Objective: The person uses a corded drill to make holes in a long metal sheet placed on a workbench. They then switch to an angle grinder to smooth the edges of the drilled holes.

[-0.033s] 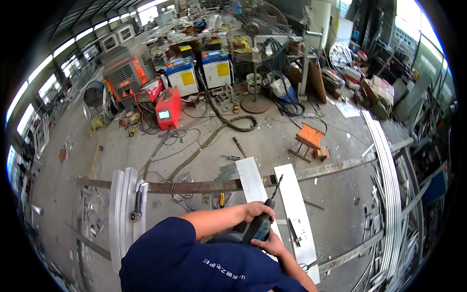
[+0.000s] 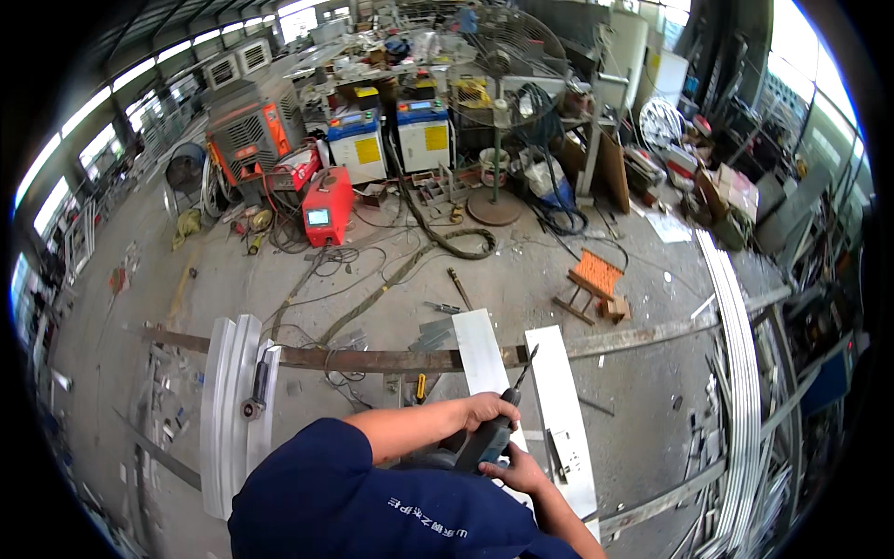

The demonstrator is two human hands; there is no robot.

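Observation:
Both my hands hold a dark power drill [image 2: 481,445] in front of my body. Its long bit [image 2: 527,366] points away from me and slightly right. My left hand [image 2: 490,411] is closed around the front of the drill, behind the chuck. My right hand [image 2: 519,469] is closed on the rear part, its fingers partly hidden by the drill. Below the drill lies a pale flat metal bar [image 2: 480,349], and beside it on the right a second pale bar [image 2: 557,387] with small metal pieces [image 2: 563,449] on top. The bit's tip appears over the second bar's left edge.
The bars rest across a rusty steel beam [image 2: 391,360]. White profiles [image 2: 221,410] with a grey power tool [image 2: 256,391] stand at left; long silver tubes [image 2: 740,391] lie at right. Beyond are an orange stool [image 2: 594,273], a thick hose [image 2: 400,277] and a red machine [image 2: 328,207].
The drill, with both hands on it, has shifted slightly toward me and to the left. The whole view has moved a little too. Both hands keep their hold.

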